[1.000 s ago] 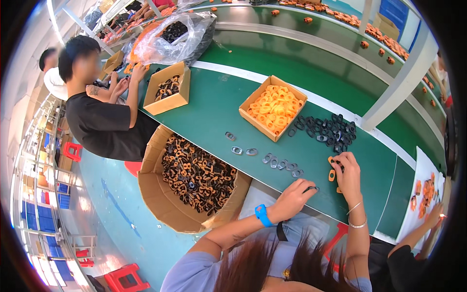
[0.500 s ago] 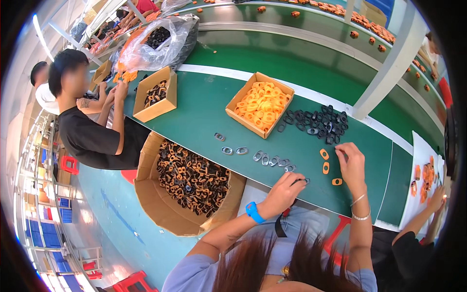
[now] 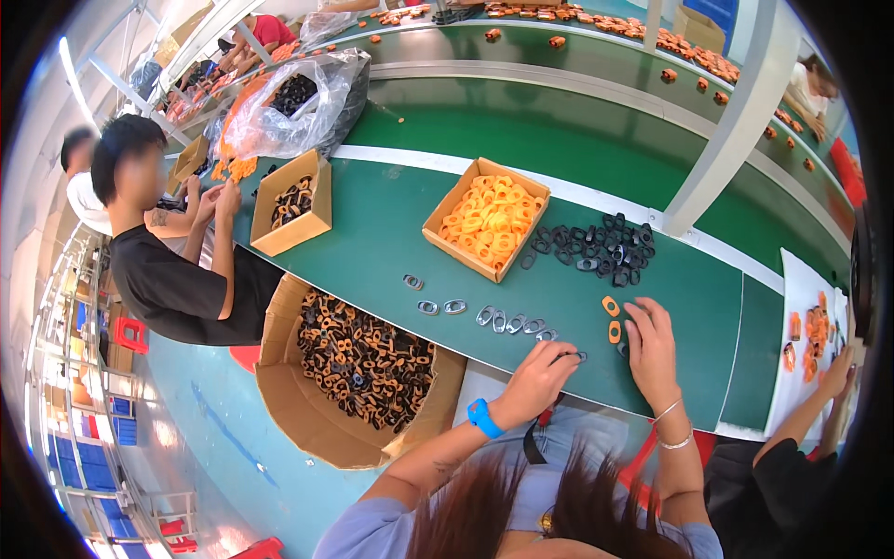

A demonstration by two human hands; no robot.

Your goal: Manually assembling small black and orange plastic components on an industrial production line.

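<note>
My left hand (image 3: 538,384), with a blue band at the wrist, is closed in a pinch on a small dark oval ring (image 3: 582,357) just above the table's near edge. Over the table to its right, my right hand (image 3: 654,352) curves downward, its fingers closed around a black oval piece (image 3: 622,349) that is mostly covered. Close to those fingertips lie two orange oval rings, one (image 3: 610,306) farther away and one (image 3: 614,332) nearer. A row of grey oval rings (image 3: 515,323) stretches leftward from my left hand. Beyond the orange rings is a pile of black oval rings (image 3: 615,247).
A cardboard box of yellow-orange rings (image 3: 434,229) stands at mid-table, with another small box (image 3: 322,207) farther left. Below the edge is a large carton (image 3: 279,373) of black-and-orange pieces. A metal post (image 3: 736,121) rises behind the black pile. Co-workers (image 3: 186,270) sit on both sides.
My right hand has come nearer, from beside the black pile to the orange rings. The nearest orange ring is now hidden by it. My left hand keeps its pinch. The whole view has shifted slightly.
</note>
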